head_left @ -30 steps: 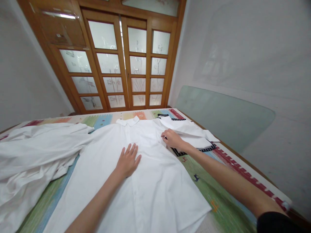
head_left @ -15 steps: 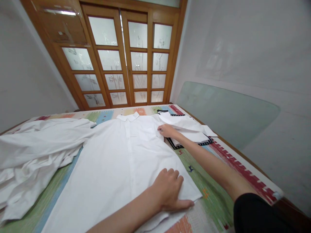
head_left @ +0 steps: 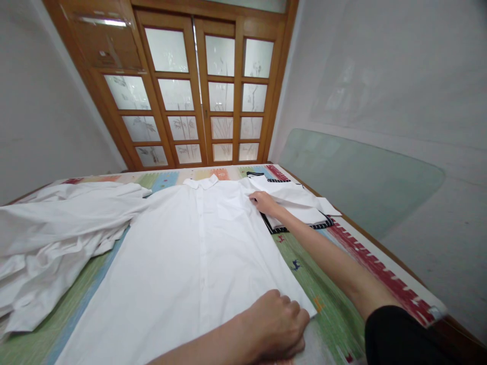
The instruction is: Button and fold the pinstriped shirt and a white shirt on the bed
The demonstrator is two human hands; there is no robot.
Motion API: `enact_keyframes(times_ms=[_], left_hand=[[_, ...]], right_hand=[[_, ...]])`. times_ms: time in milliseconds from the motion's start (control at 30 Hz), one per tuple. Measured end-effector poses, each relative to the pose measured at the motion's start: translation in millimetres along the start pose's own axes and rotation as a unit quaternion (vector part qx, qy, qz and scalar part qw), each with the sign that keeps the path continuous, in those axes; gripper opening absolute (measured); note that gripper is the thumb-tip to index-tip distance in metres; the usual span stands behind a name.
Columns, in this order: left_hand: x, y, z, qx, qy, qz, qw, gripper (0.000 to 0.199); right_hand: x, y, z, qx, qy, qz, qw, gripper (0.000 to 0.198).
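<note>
A white button-up shirt (head_left: 167,253) lies spread front up, its collar pointing away from me. My left hand (head_left: 281,324) is closed at the near right corner of the shirt's hem, fingers curled over the cloth. Farther off, my right hand (head_left: 264,203) pinches the shirt's right edge near the armpit, where the sleeve begins. The sleeve stretches to the right beyond that hand, over dark striped cloth (head_left: 327,222). The fingertips of both hands are partly hidden.
A crumpled heap of white cloth (head_left: 72,218) lies at the left. Beneath everything is a colourful patterned cover (head_left: 304,253). A wall with a pale green glass panel (head_left: 361,172) borders the right side, and wooden glazed doors (head_left: 201,91) stand at the back.
My left hand has gone from lying spread on the shirt to closing at its hem corner, slightly nearer to me. My right hand keeps its pinch almost in place.
</note>
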State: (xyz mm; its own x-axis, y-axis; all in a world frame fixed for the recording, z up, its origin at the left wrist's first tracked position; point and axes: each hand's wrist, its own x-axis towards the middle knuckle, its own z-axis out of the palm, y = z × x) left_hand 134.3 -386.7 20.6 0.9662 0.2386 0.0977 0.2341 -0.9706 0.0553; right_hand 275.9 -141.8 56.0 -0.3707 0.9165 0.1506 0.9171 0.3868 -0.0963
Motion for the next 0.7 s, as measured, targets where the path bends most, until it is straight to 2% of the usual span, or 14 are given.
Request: enact_keyframes(times_ms=[133,233,300,367,467,533,567,633,700], left_hand=[[0,3,2,-0.002,0.008,0.003,1.000,0.018],[-2,5,3,-0.022,0.029,-0.025,0.999,0.014],[-8,4,-1,-0.045,0.047,-0.053,0.997,0.021],[-18,-5,-9,-0.061,0.058,-0.082,0.993,0.027],[-44,-34,-21,-0.050,0.088,-0.164,0.981,0.022],[-67,-62,-25,-0.033,0.131,-0.254,0.958,0.018],[-79,-76,-27,-0.027,0.159,-0.318,0.934,0.018],[-100,-101,-28,-0.036,0.221,-0.444,0.868,0.016],[-116,-120,-29,-0.123,0.260,-0.527,0.800,0.020]], right_hand=[[-2,0,0,-0.035,-0.016,-0.024,0.999,0.029],[-5,-7,-4,-0.072,-0.026,-0.037,0.996,0.028],[-10,-17,-6,-0.079,-0.021,-0.044,0.996,0.027],[-19,-29,-4,-0.062,-0.007,-0.064,0.996,0.027],[-41,-48,9,-0.020,-0.008,-0.124,0.992,0.030],[-60,-58,22,0.006,-0.023,-0.149,0.989,0.040],[-69,-61,28,0.018,-0.026,-0.152,0.988,0.046],[-88,-66,39,0.037,-0.018,-0.146,0.988,0.054],[-105,-68,46,0.051,-0.017,-0.136,0.989,0.059]])
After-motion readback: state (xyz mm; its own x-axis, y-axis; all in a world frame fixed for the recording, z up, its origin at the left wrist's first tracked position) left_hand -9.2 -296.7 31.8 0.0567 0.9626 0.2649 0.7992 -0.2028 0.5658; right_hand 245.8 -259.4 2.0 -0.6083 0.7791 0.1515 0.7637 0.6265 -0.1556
